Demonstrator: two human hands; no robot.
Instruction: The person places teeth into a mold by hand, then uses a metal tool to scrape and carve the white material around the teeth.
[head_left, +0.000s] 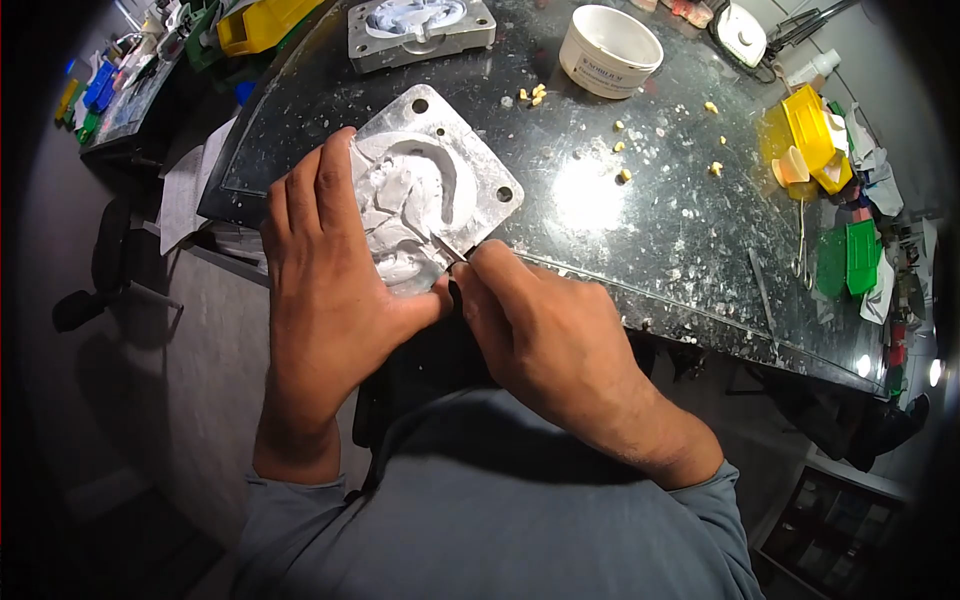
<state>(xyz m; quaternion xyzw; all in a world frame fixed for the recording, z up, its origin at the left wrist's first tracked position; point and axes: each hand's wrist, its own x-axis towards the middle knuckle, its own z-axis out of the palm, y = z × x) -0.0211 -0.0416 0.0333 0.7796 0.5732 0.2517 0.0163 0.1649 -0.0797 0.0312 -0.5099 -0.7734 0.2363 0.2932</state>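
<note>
Clasping a square silver metal mould (480, 165) of white plaster (400, 190) in the left hand (325, 260), at the edge of the black tabletop (690, 250); pinching a thin metal blade (446, 247) in the right hand (560, 325), beside the plaster. Facing a round white plastic tub (603, 72) beyond that grip.

Head camera: above the grey-shirted torso (490, 500), facing forward and down
Dark, glossy, white-speckled bench (690, 245): near edge crosses mid-view
Bare left hand (335, 265), bare right hand (560, 325): close below, at that edge
</note>
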